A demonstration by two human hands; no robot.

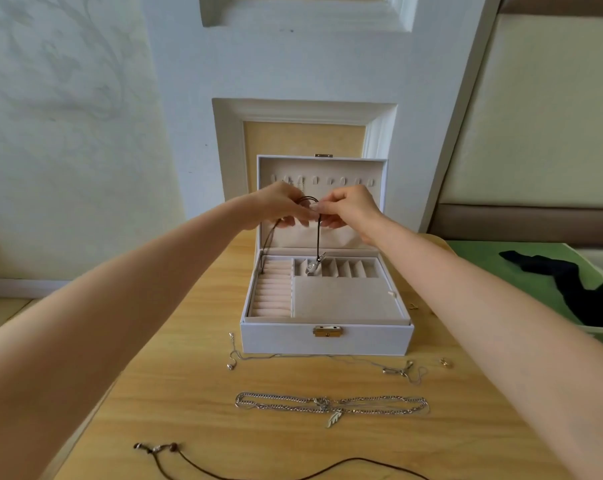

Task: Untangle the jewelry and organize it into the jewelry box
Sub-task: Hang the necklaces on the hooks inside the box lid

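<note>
Open white jewelry box [327, 337] on wooden table [189, 393], left hand [281, 206] and right hand [350, 211] both pinching black cord necklace [319, 233], silver pendant [312, 266] hanging over small compartments, silver chain [331, 405] lying near front.

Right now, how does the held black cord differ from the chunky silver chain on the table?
The black cord is smooth; the silver chain is linked metal. The black cord hangs from the left hand and right hand; the silver chain lies on the table. Both carry pendants.

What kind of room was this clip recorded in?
Probably a bedroom at home: a wooden table by a white panelled wall, a padded panel like a headboard on the right, and a dark garment lying on a green surface.
</note>
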